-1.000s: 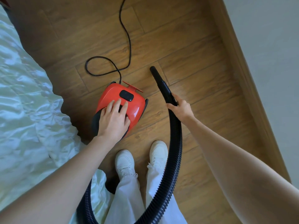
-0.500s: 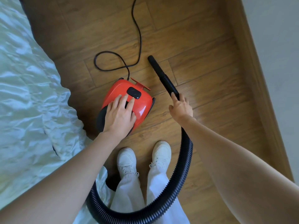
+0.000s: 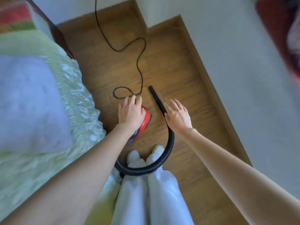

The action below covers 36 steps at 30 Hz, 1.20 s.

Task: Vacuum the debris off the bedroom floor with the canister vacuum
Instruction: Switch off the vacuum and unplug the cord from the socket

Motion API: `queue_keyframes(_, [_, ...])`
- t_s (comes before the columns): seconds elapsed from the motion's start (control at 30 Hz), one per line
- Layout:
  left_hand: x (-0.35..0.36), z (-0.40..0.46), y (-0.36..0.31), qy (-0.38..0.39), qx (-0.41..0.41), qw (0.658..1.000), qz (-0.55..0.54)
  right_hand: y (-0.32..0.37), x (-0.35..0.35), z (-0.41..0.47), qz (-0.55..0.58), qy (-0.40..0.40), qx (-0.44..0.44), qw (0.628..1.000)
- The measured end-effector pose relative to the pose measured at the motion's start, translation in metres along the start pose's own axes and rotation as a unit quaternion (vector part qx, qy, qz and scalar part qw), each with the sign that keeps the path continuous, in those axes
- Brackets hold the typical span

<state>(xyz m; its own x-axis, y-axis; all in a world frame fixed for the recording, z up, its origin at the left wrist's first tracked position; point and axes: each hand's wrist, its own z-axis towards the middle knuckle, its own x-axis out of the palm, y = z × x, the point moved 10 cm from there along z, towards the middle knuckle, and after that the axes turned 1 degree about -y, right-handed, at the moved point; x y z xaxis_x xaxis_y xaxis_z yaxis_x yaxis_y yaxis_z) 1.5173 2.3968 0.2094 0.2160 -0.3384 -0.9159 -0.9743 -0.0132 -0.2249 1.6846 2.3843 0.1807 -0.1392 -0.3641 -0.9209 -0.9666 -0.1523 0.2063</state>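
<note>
Red canister vacuum (image 3: 143, 122) sits on the wood floor (image 3: 183, 75) by the bed; the right hand (image 3: 177, 116) has let go of the hose (image 3: 158, 101) (fingers spread), left hand (image 3: 130, 112) lies flat above the vacuum, so no cleaning yet

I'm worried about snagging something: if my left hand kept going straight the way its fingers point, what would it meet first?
Probably the looped power cord: the left hand lies over the red vacuum, fingers pointing at that loop. The blur hides the hand's height, so it may pass above.
</note>
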Motion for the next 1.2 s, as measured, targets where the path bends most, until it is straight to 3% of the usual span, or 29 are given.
queue_keyframes(0.1, [-0.064,-0.040,-0.020,-0.024,0.032,0.999,0.021,0.021,-0.078,-0.040,0.023,-0.083,-0.006,0.996])
queue_keyframes(0.33, [-0.166,-0.126,-0.050,-0.063,0.061,0.995,0.037,0.064,-0.189,-0.122,-0.022,-0.115,-0.017,0.993])
queue_keyframes(0.53, [-0.235,-0.160,-0.086,-0.116,0.077,0.989,0.040,0.069,-0.260,-0.152,0.006,-0.145,-0.004,0.989])
queue_keyframes(0.8, [-0.318,-0.151,-0.147,-0.221,0.044,0.973,0.051,0.026,-0.365,-0.133,0.007,-0.177,-0.037,0.983])
queue_keyframes(1.2, [-0.335,-0.169,-0.255,-0.263,-0.054,0.963,0.022,-0.066,-0.460,-0.160,0.012,-0.193,-0.150,0.970])
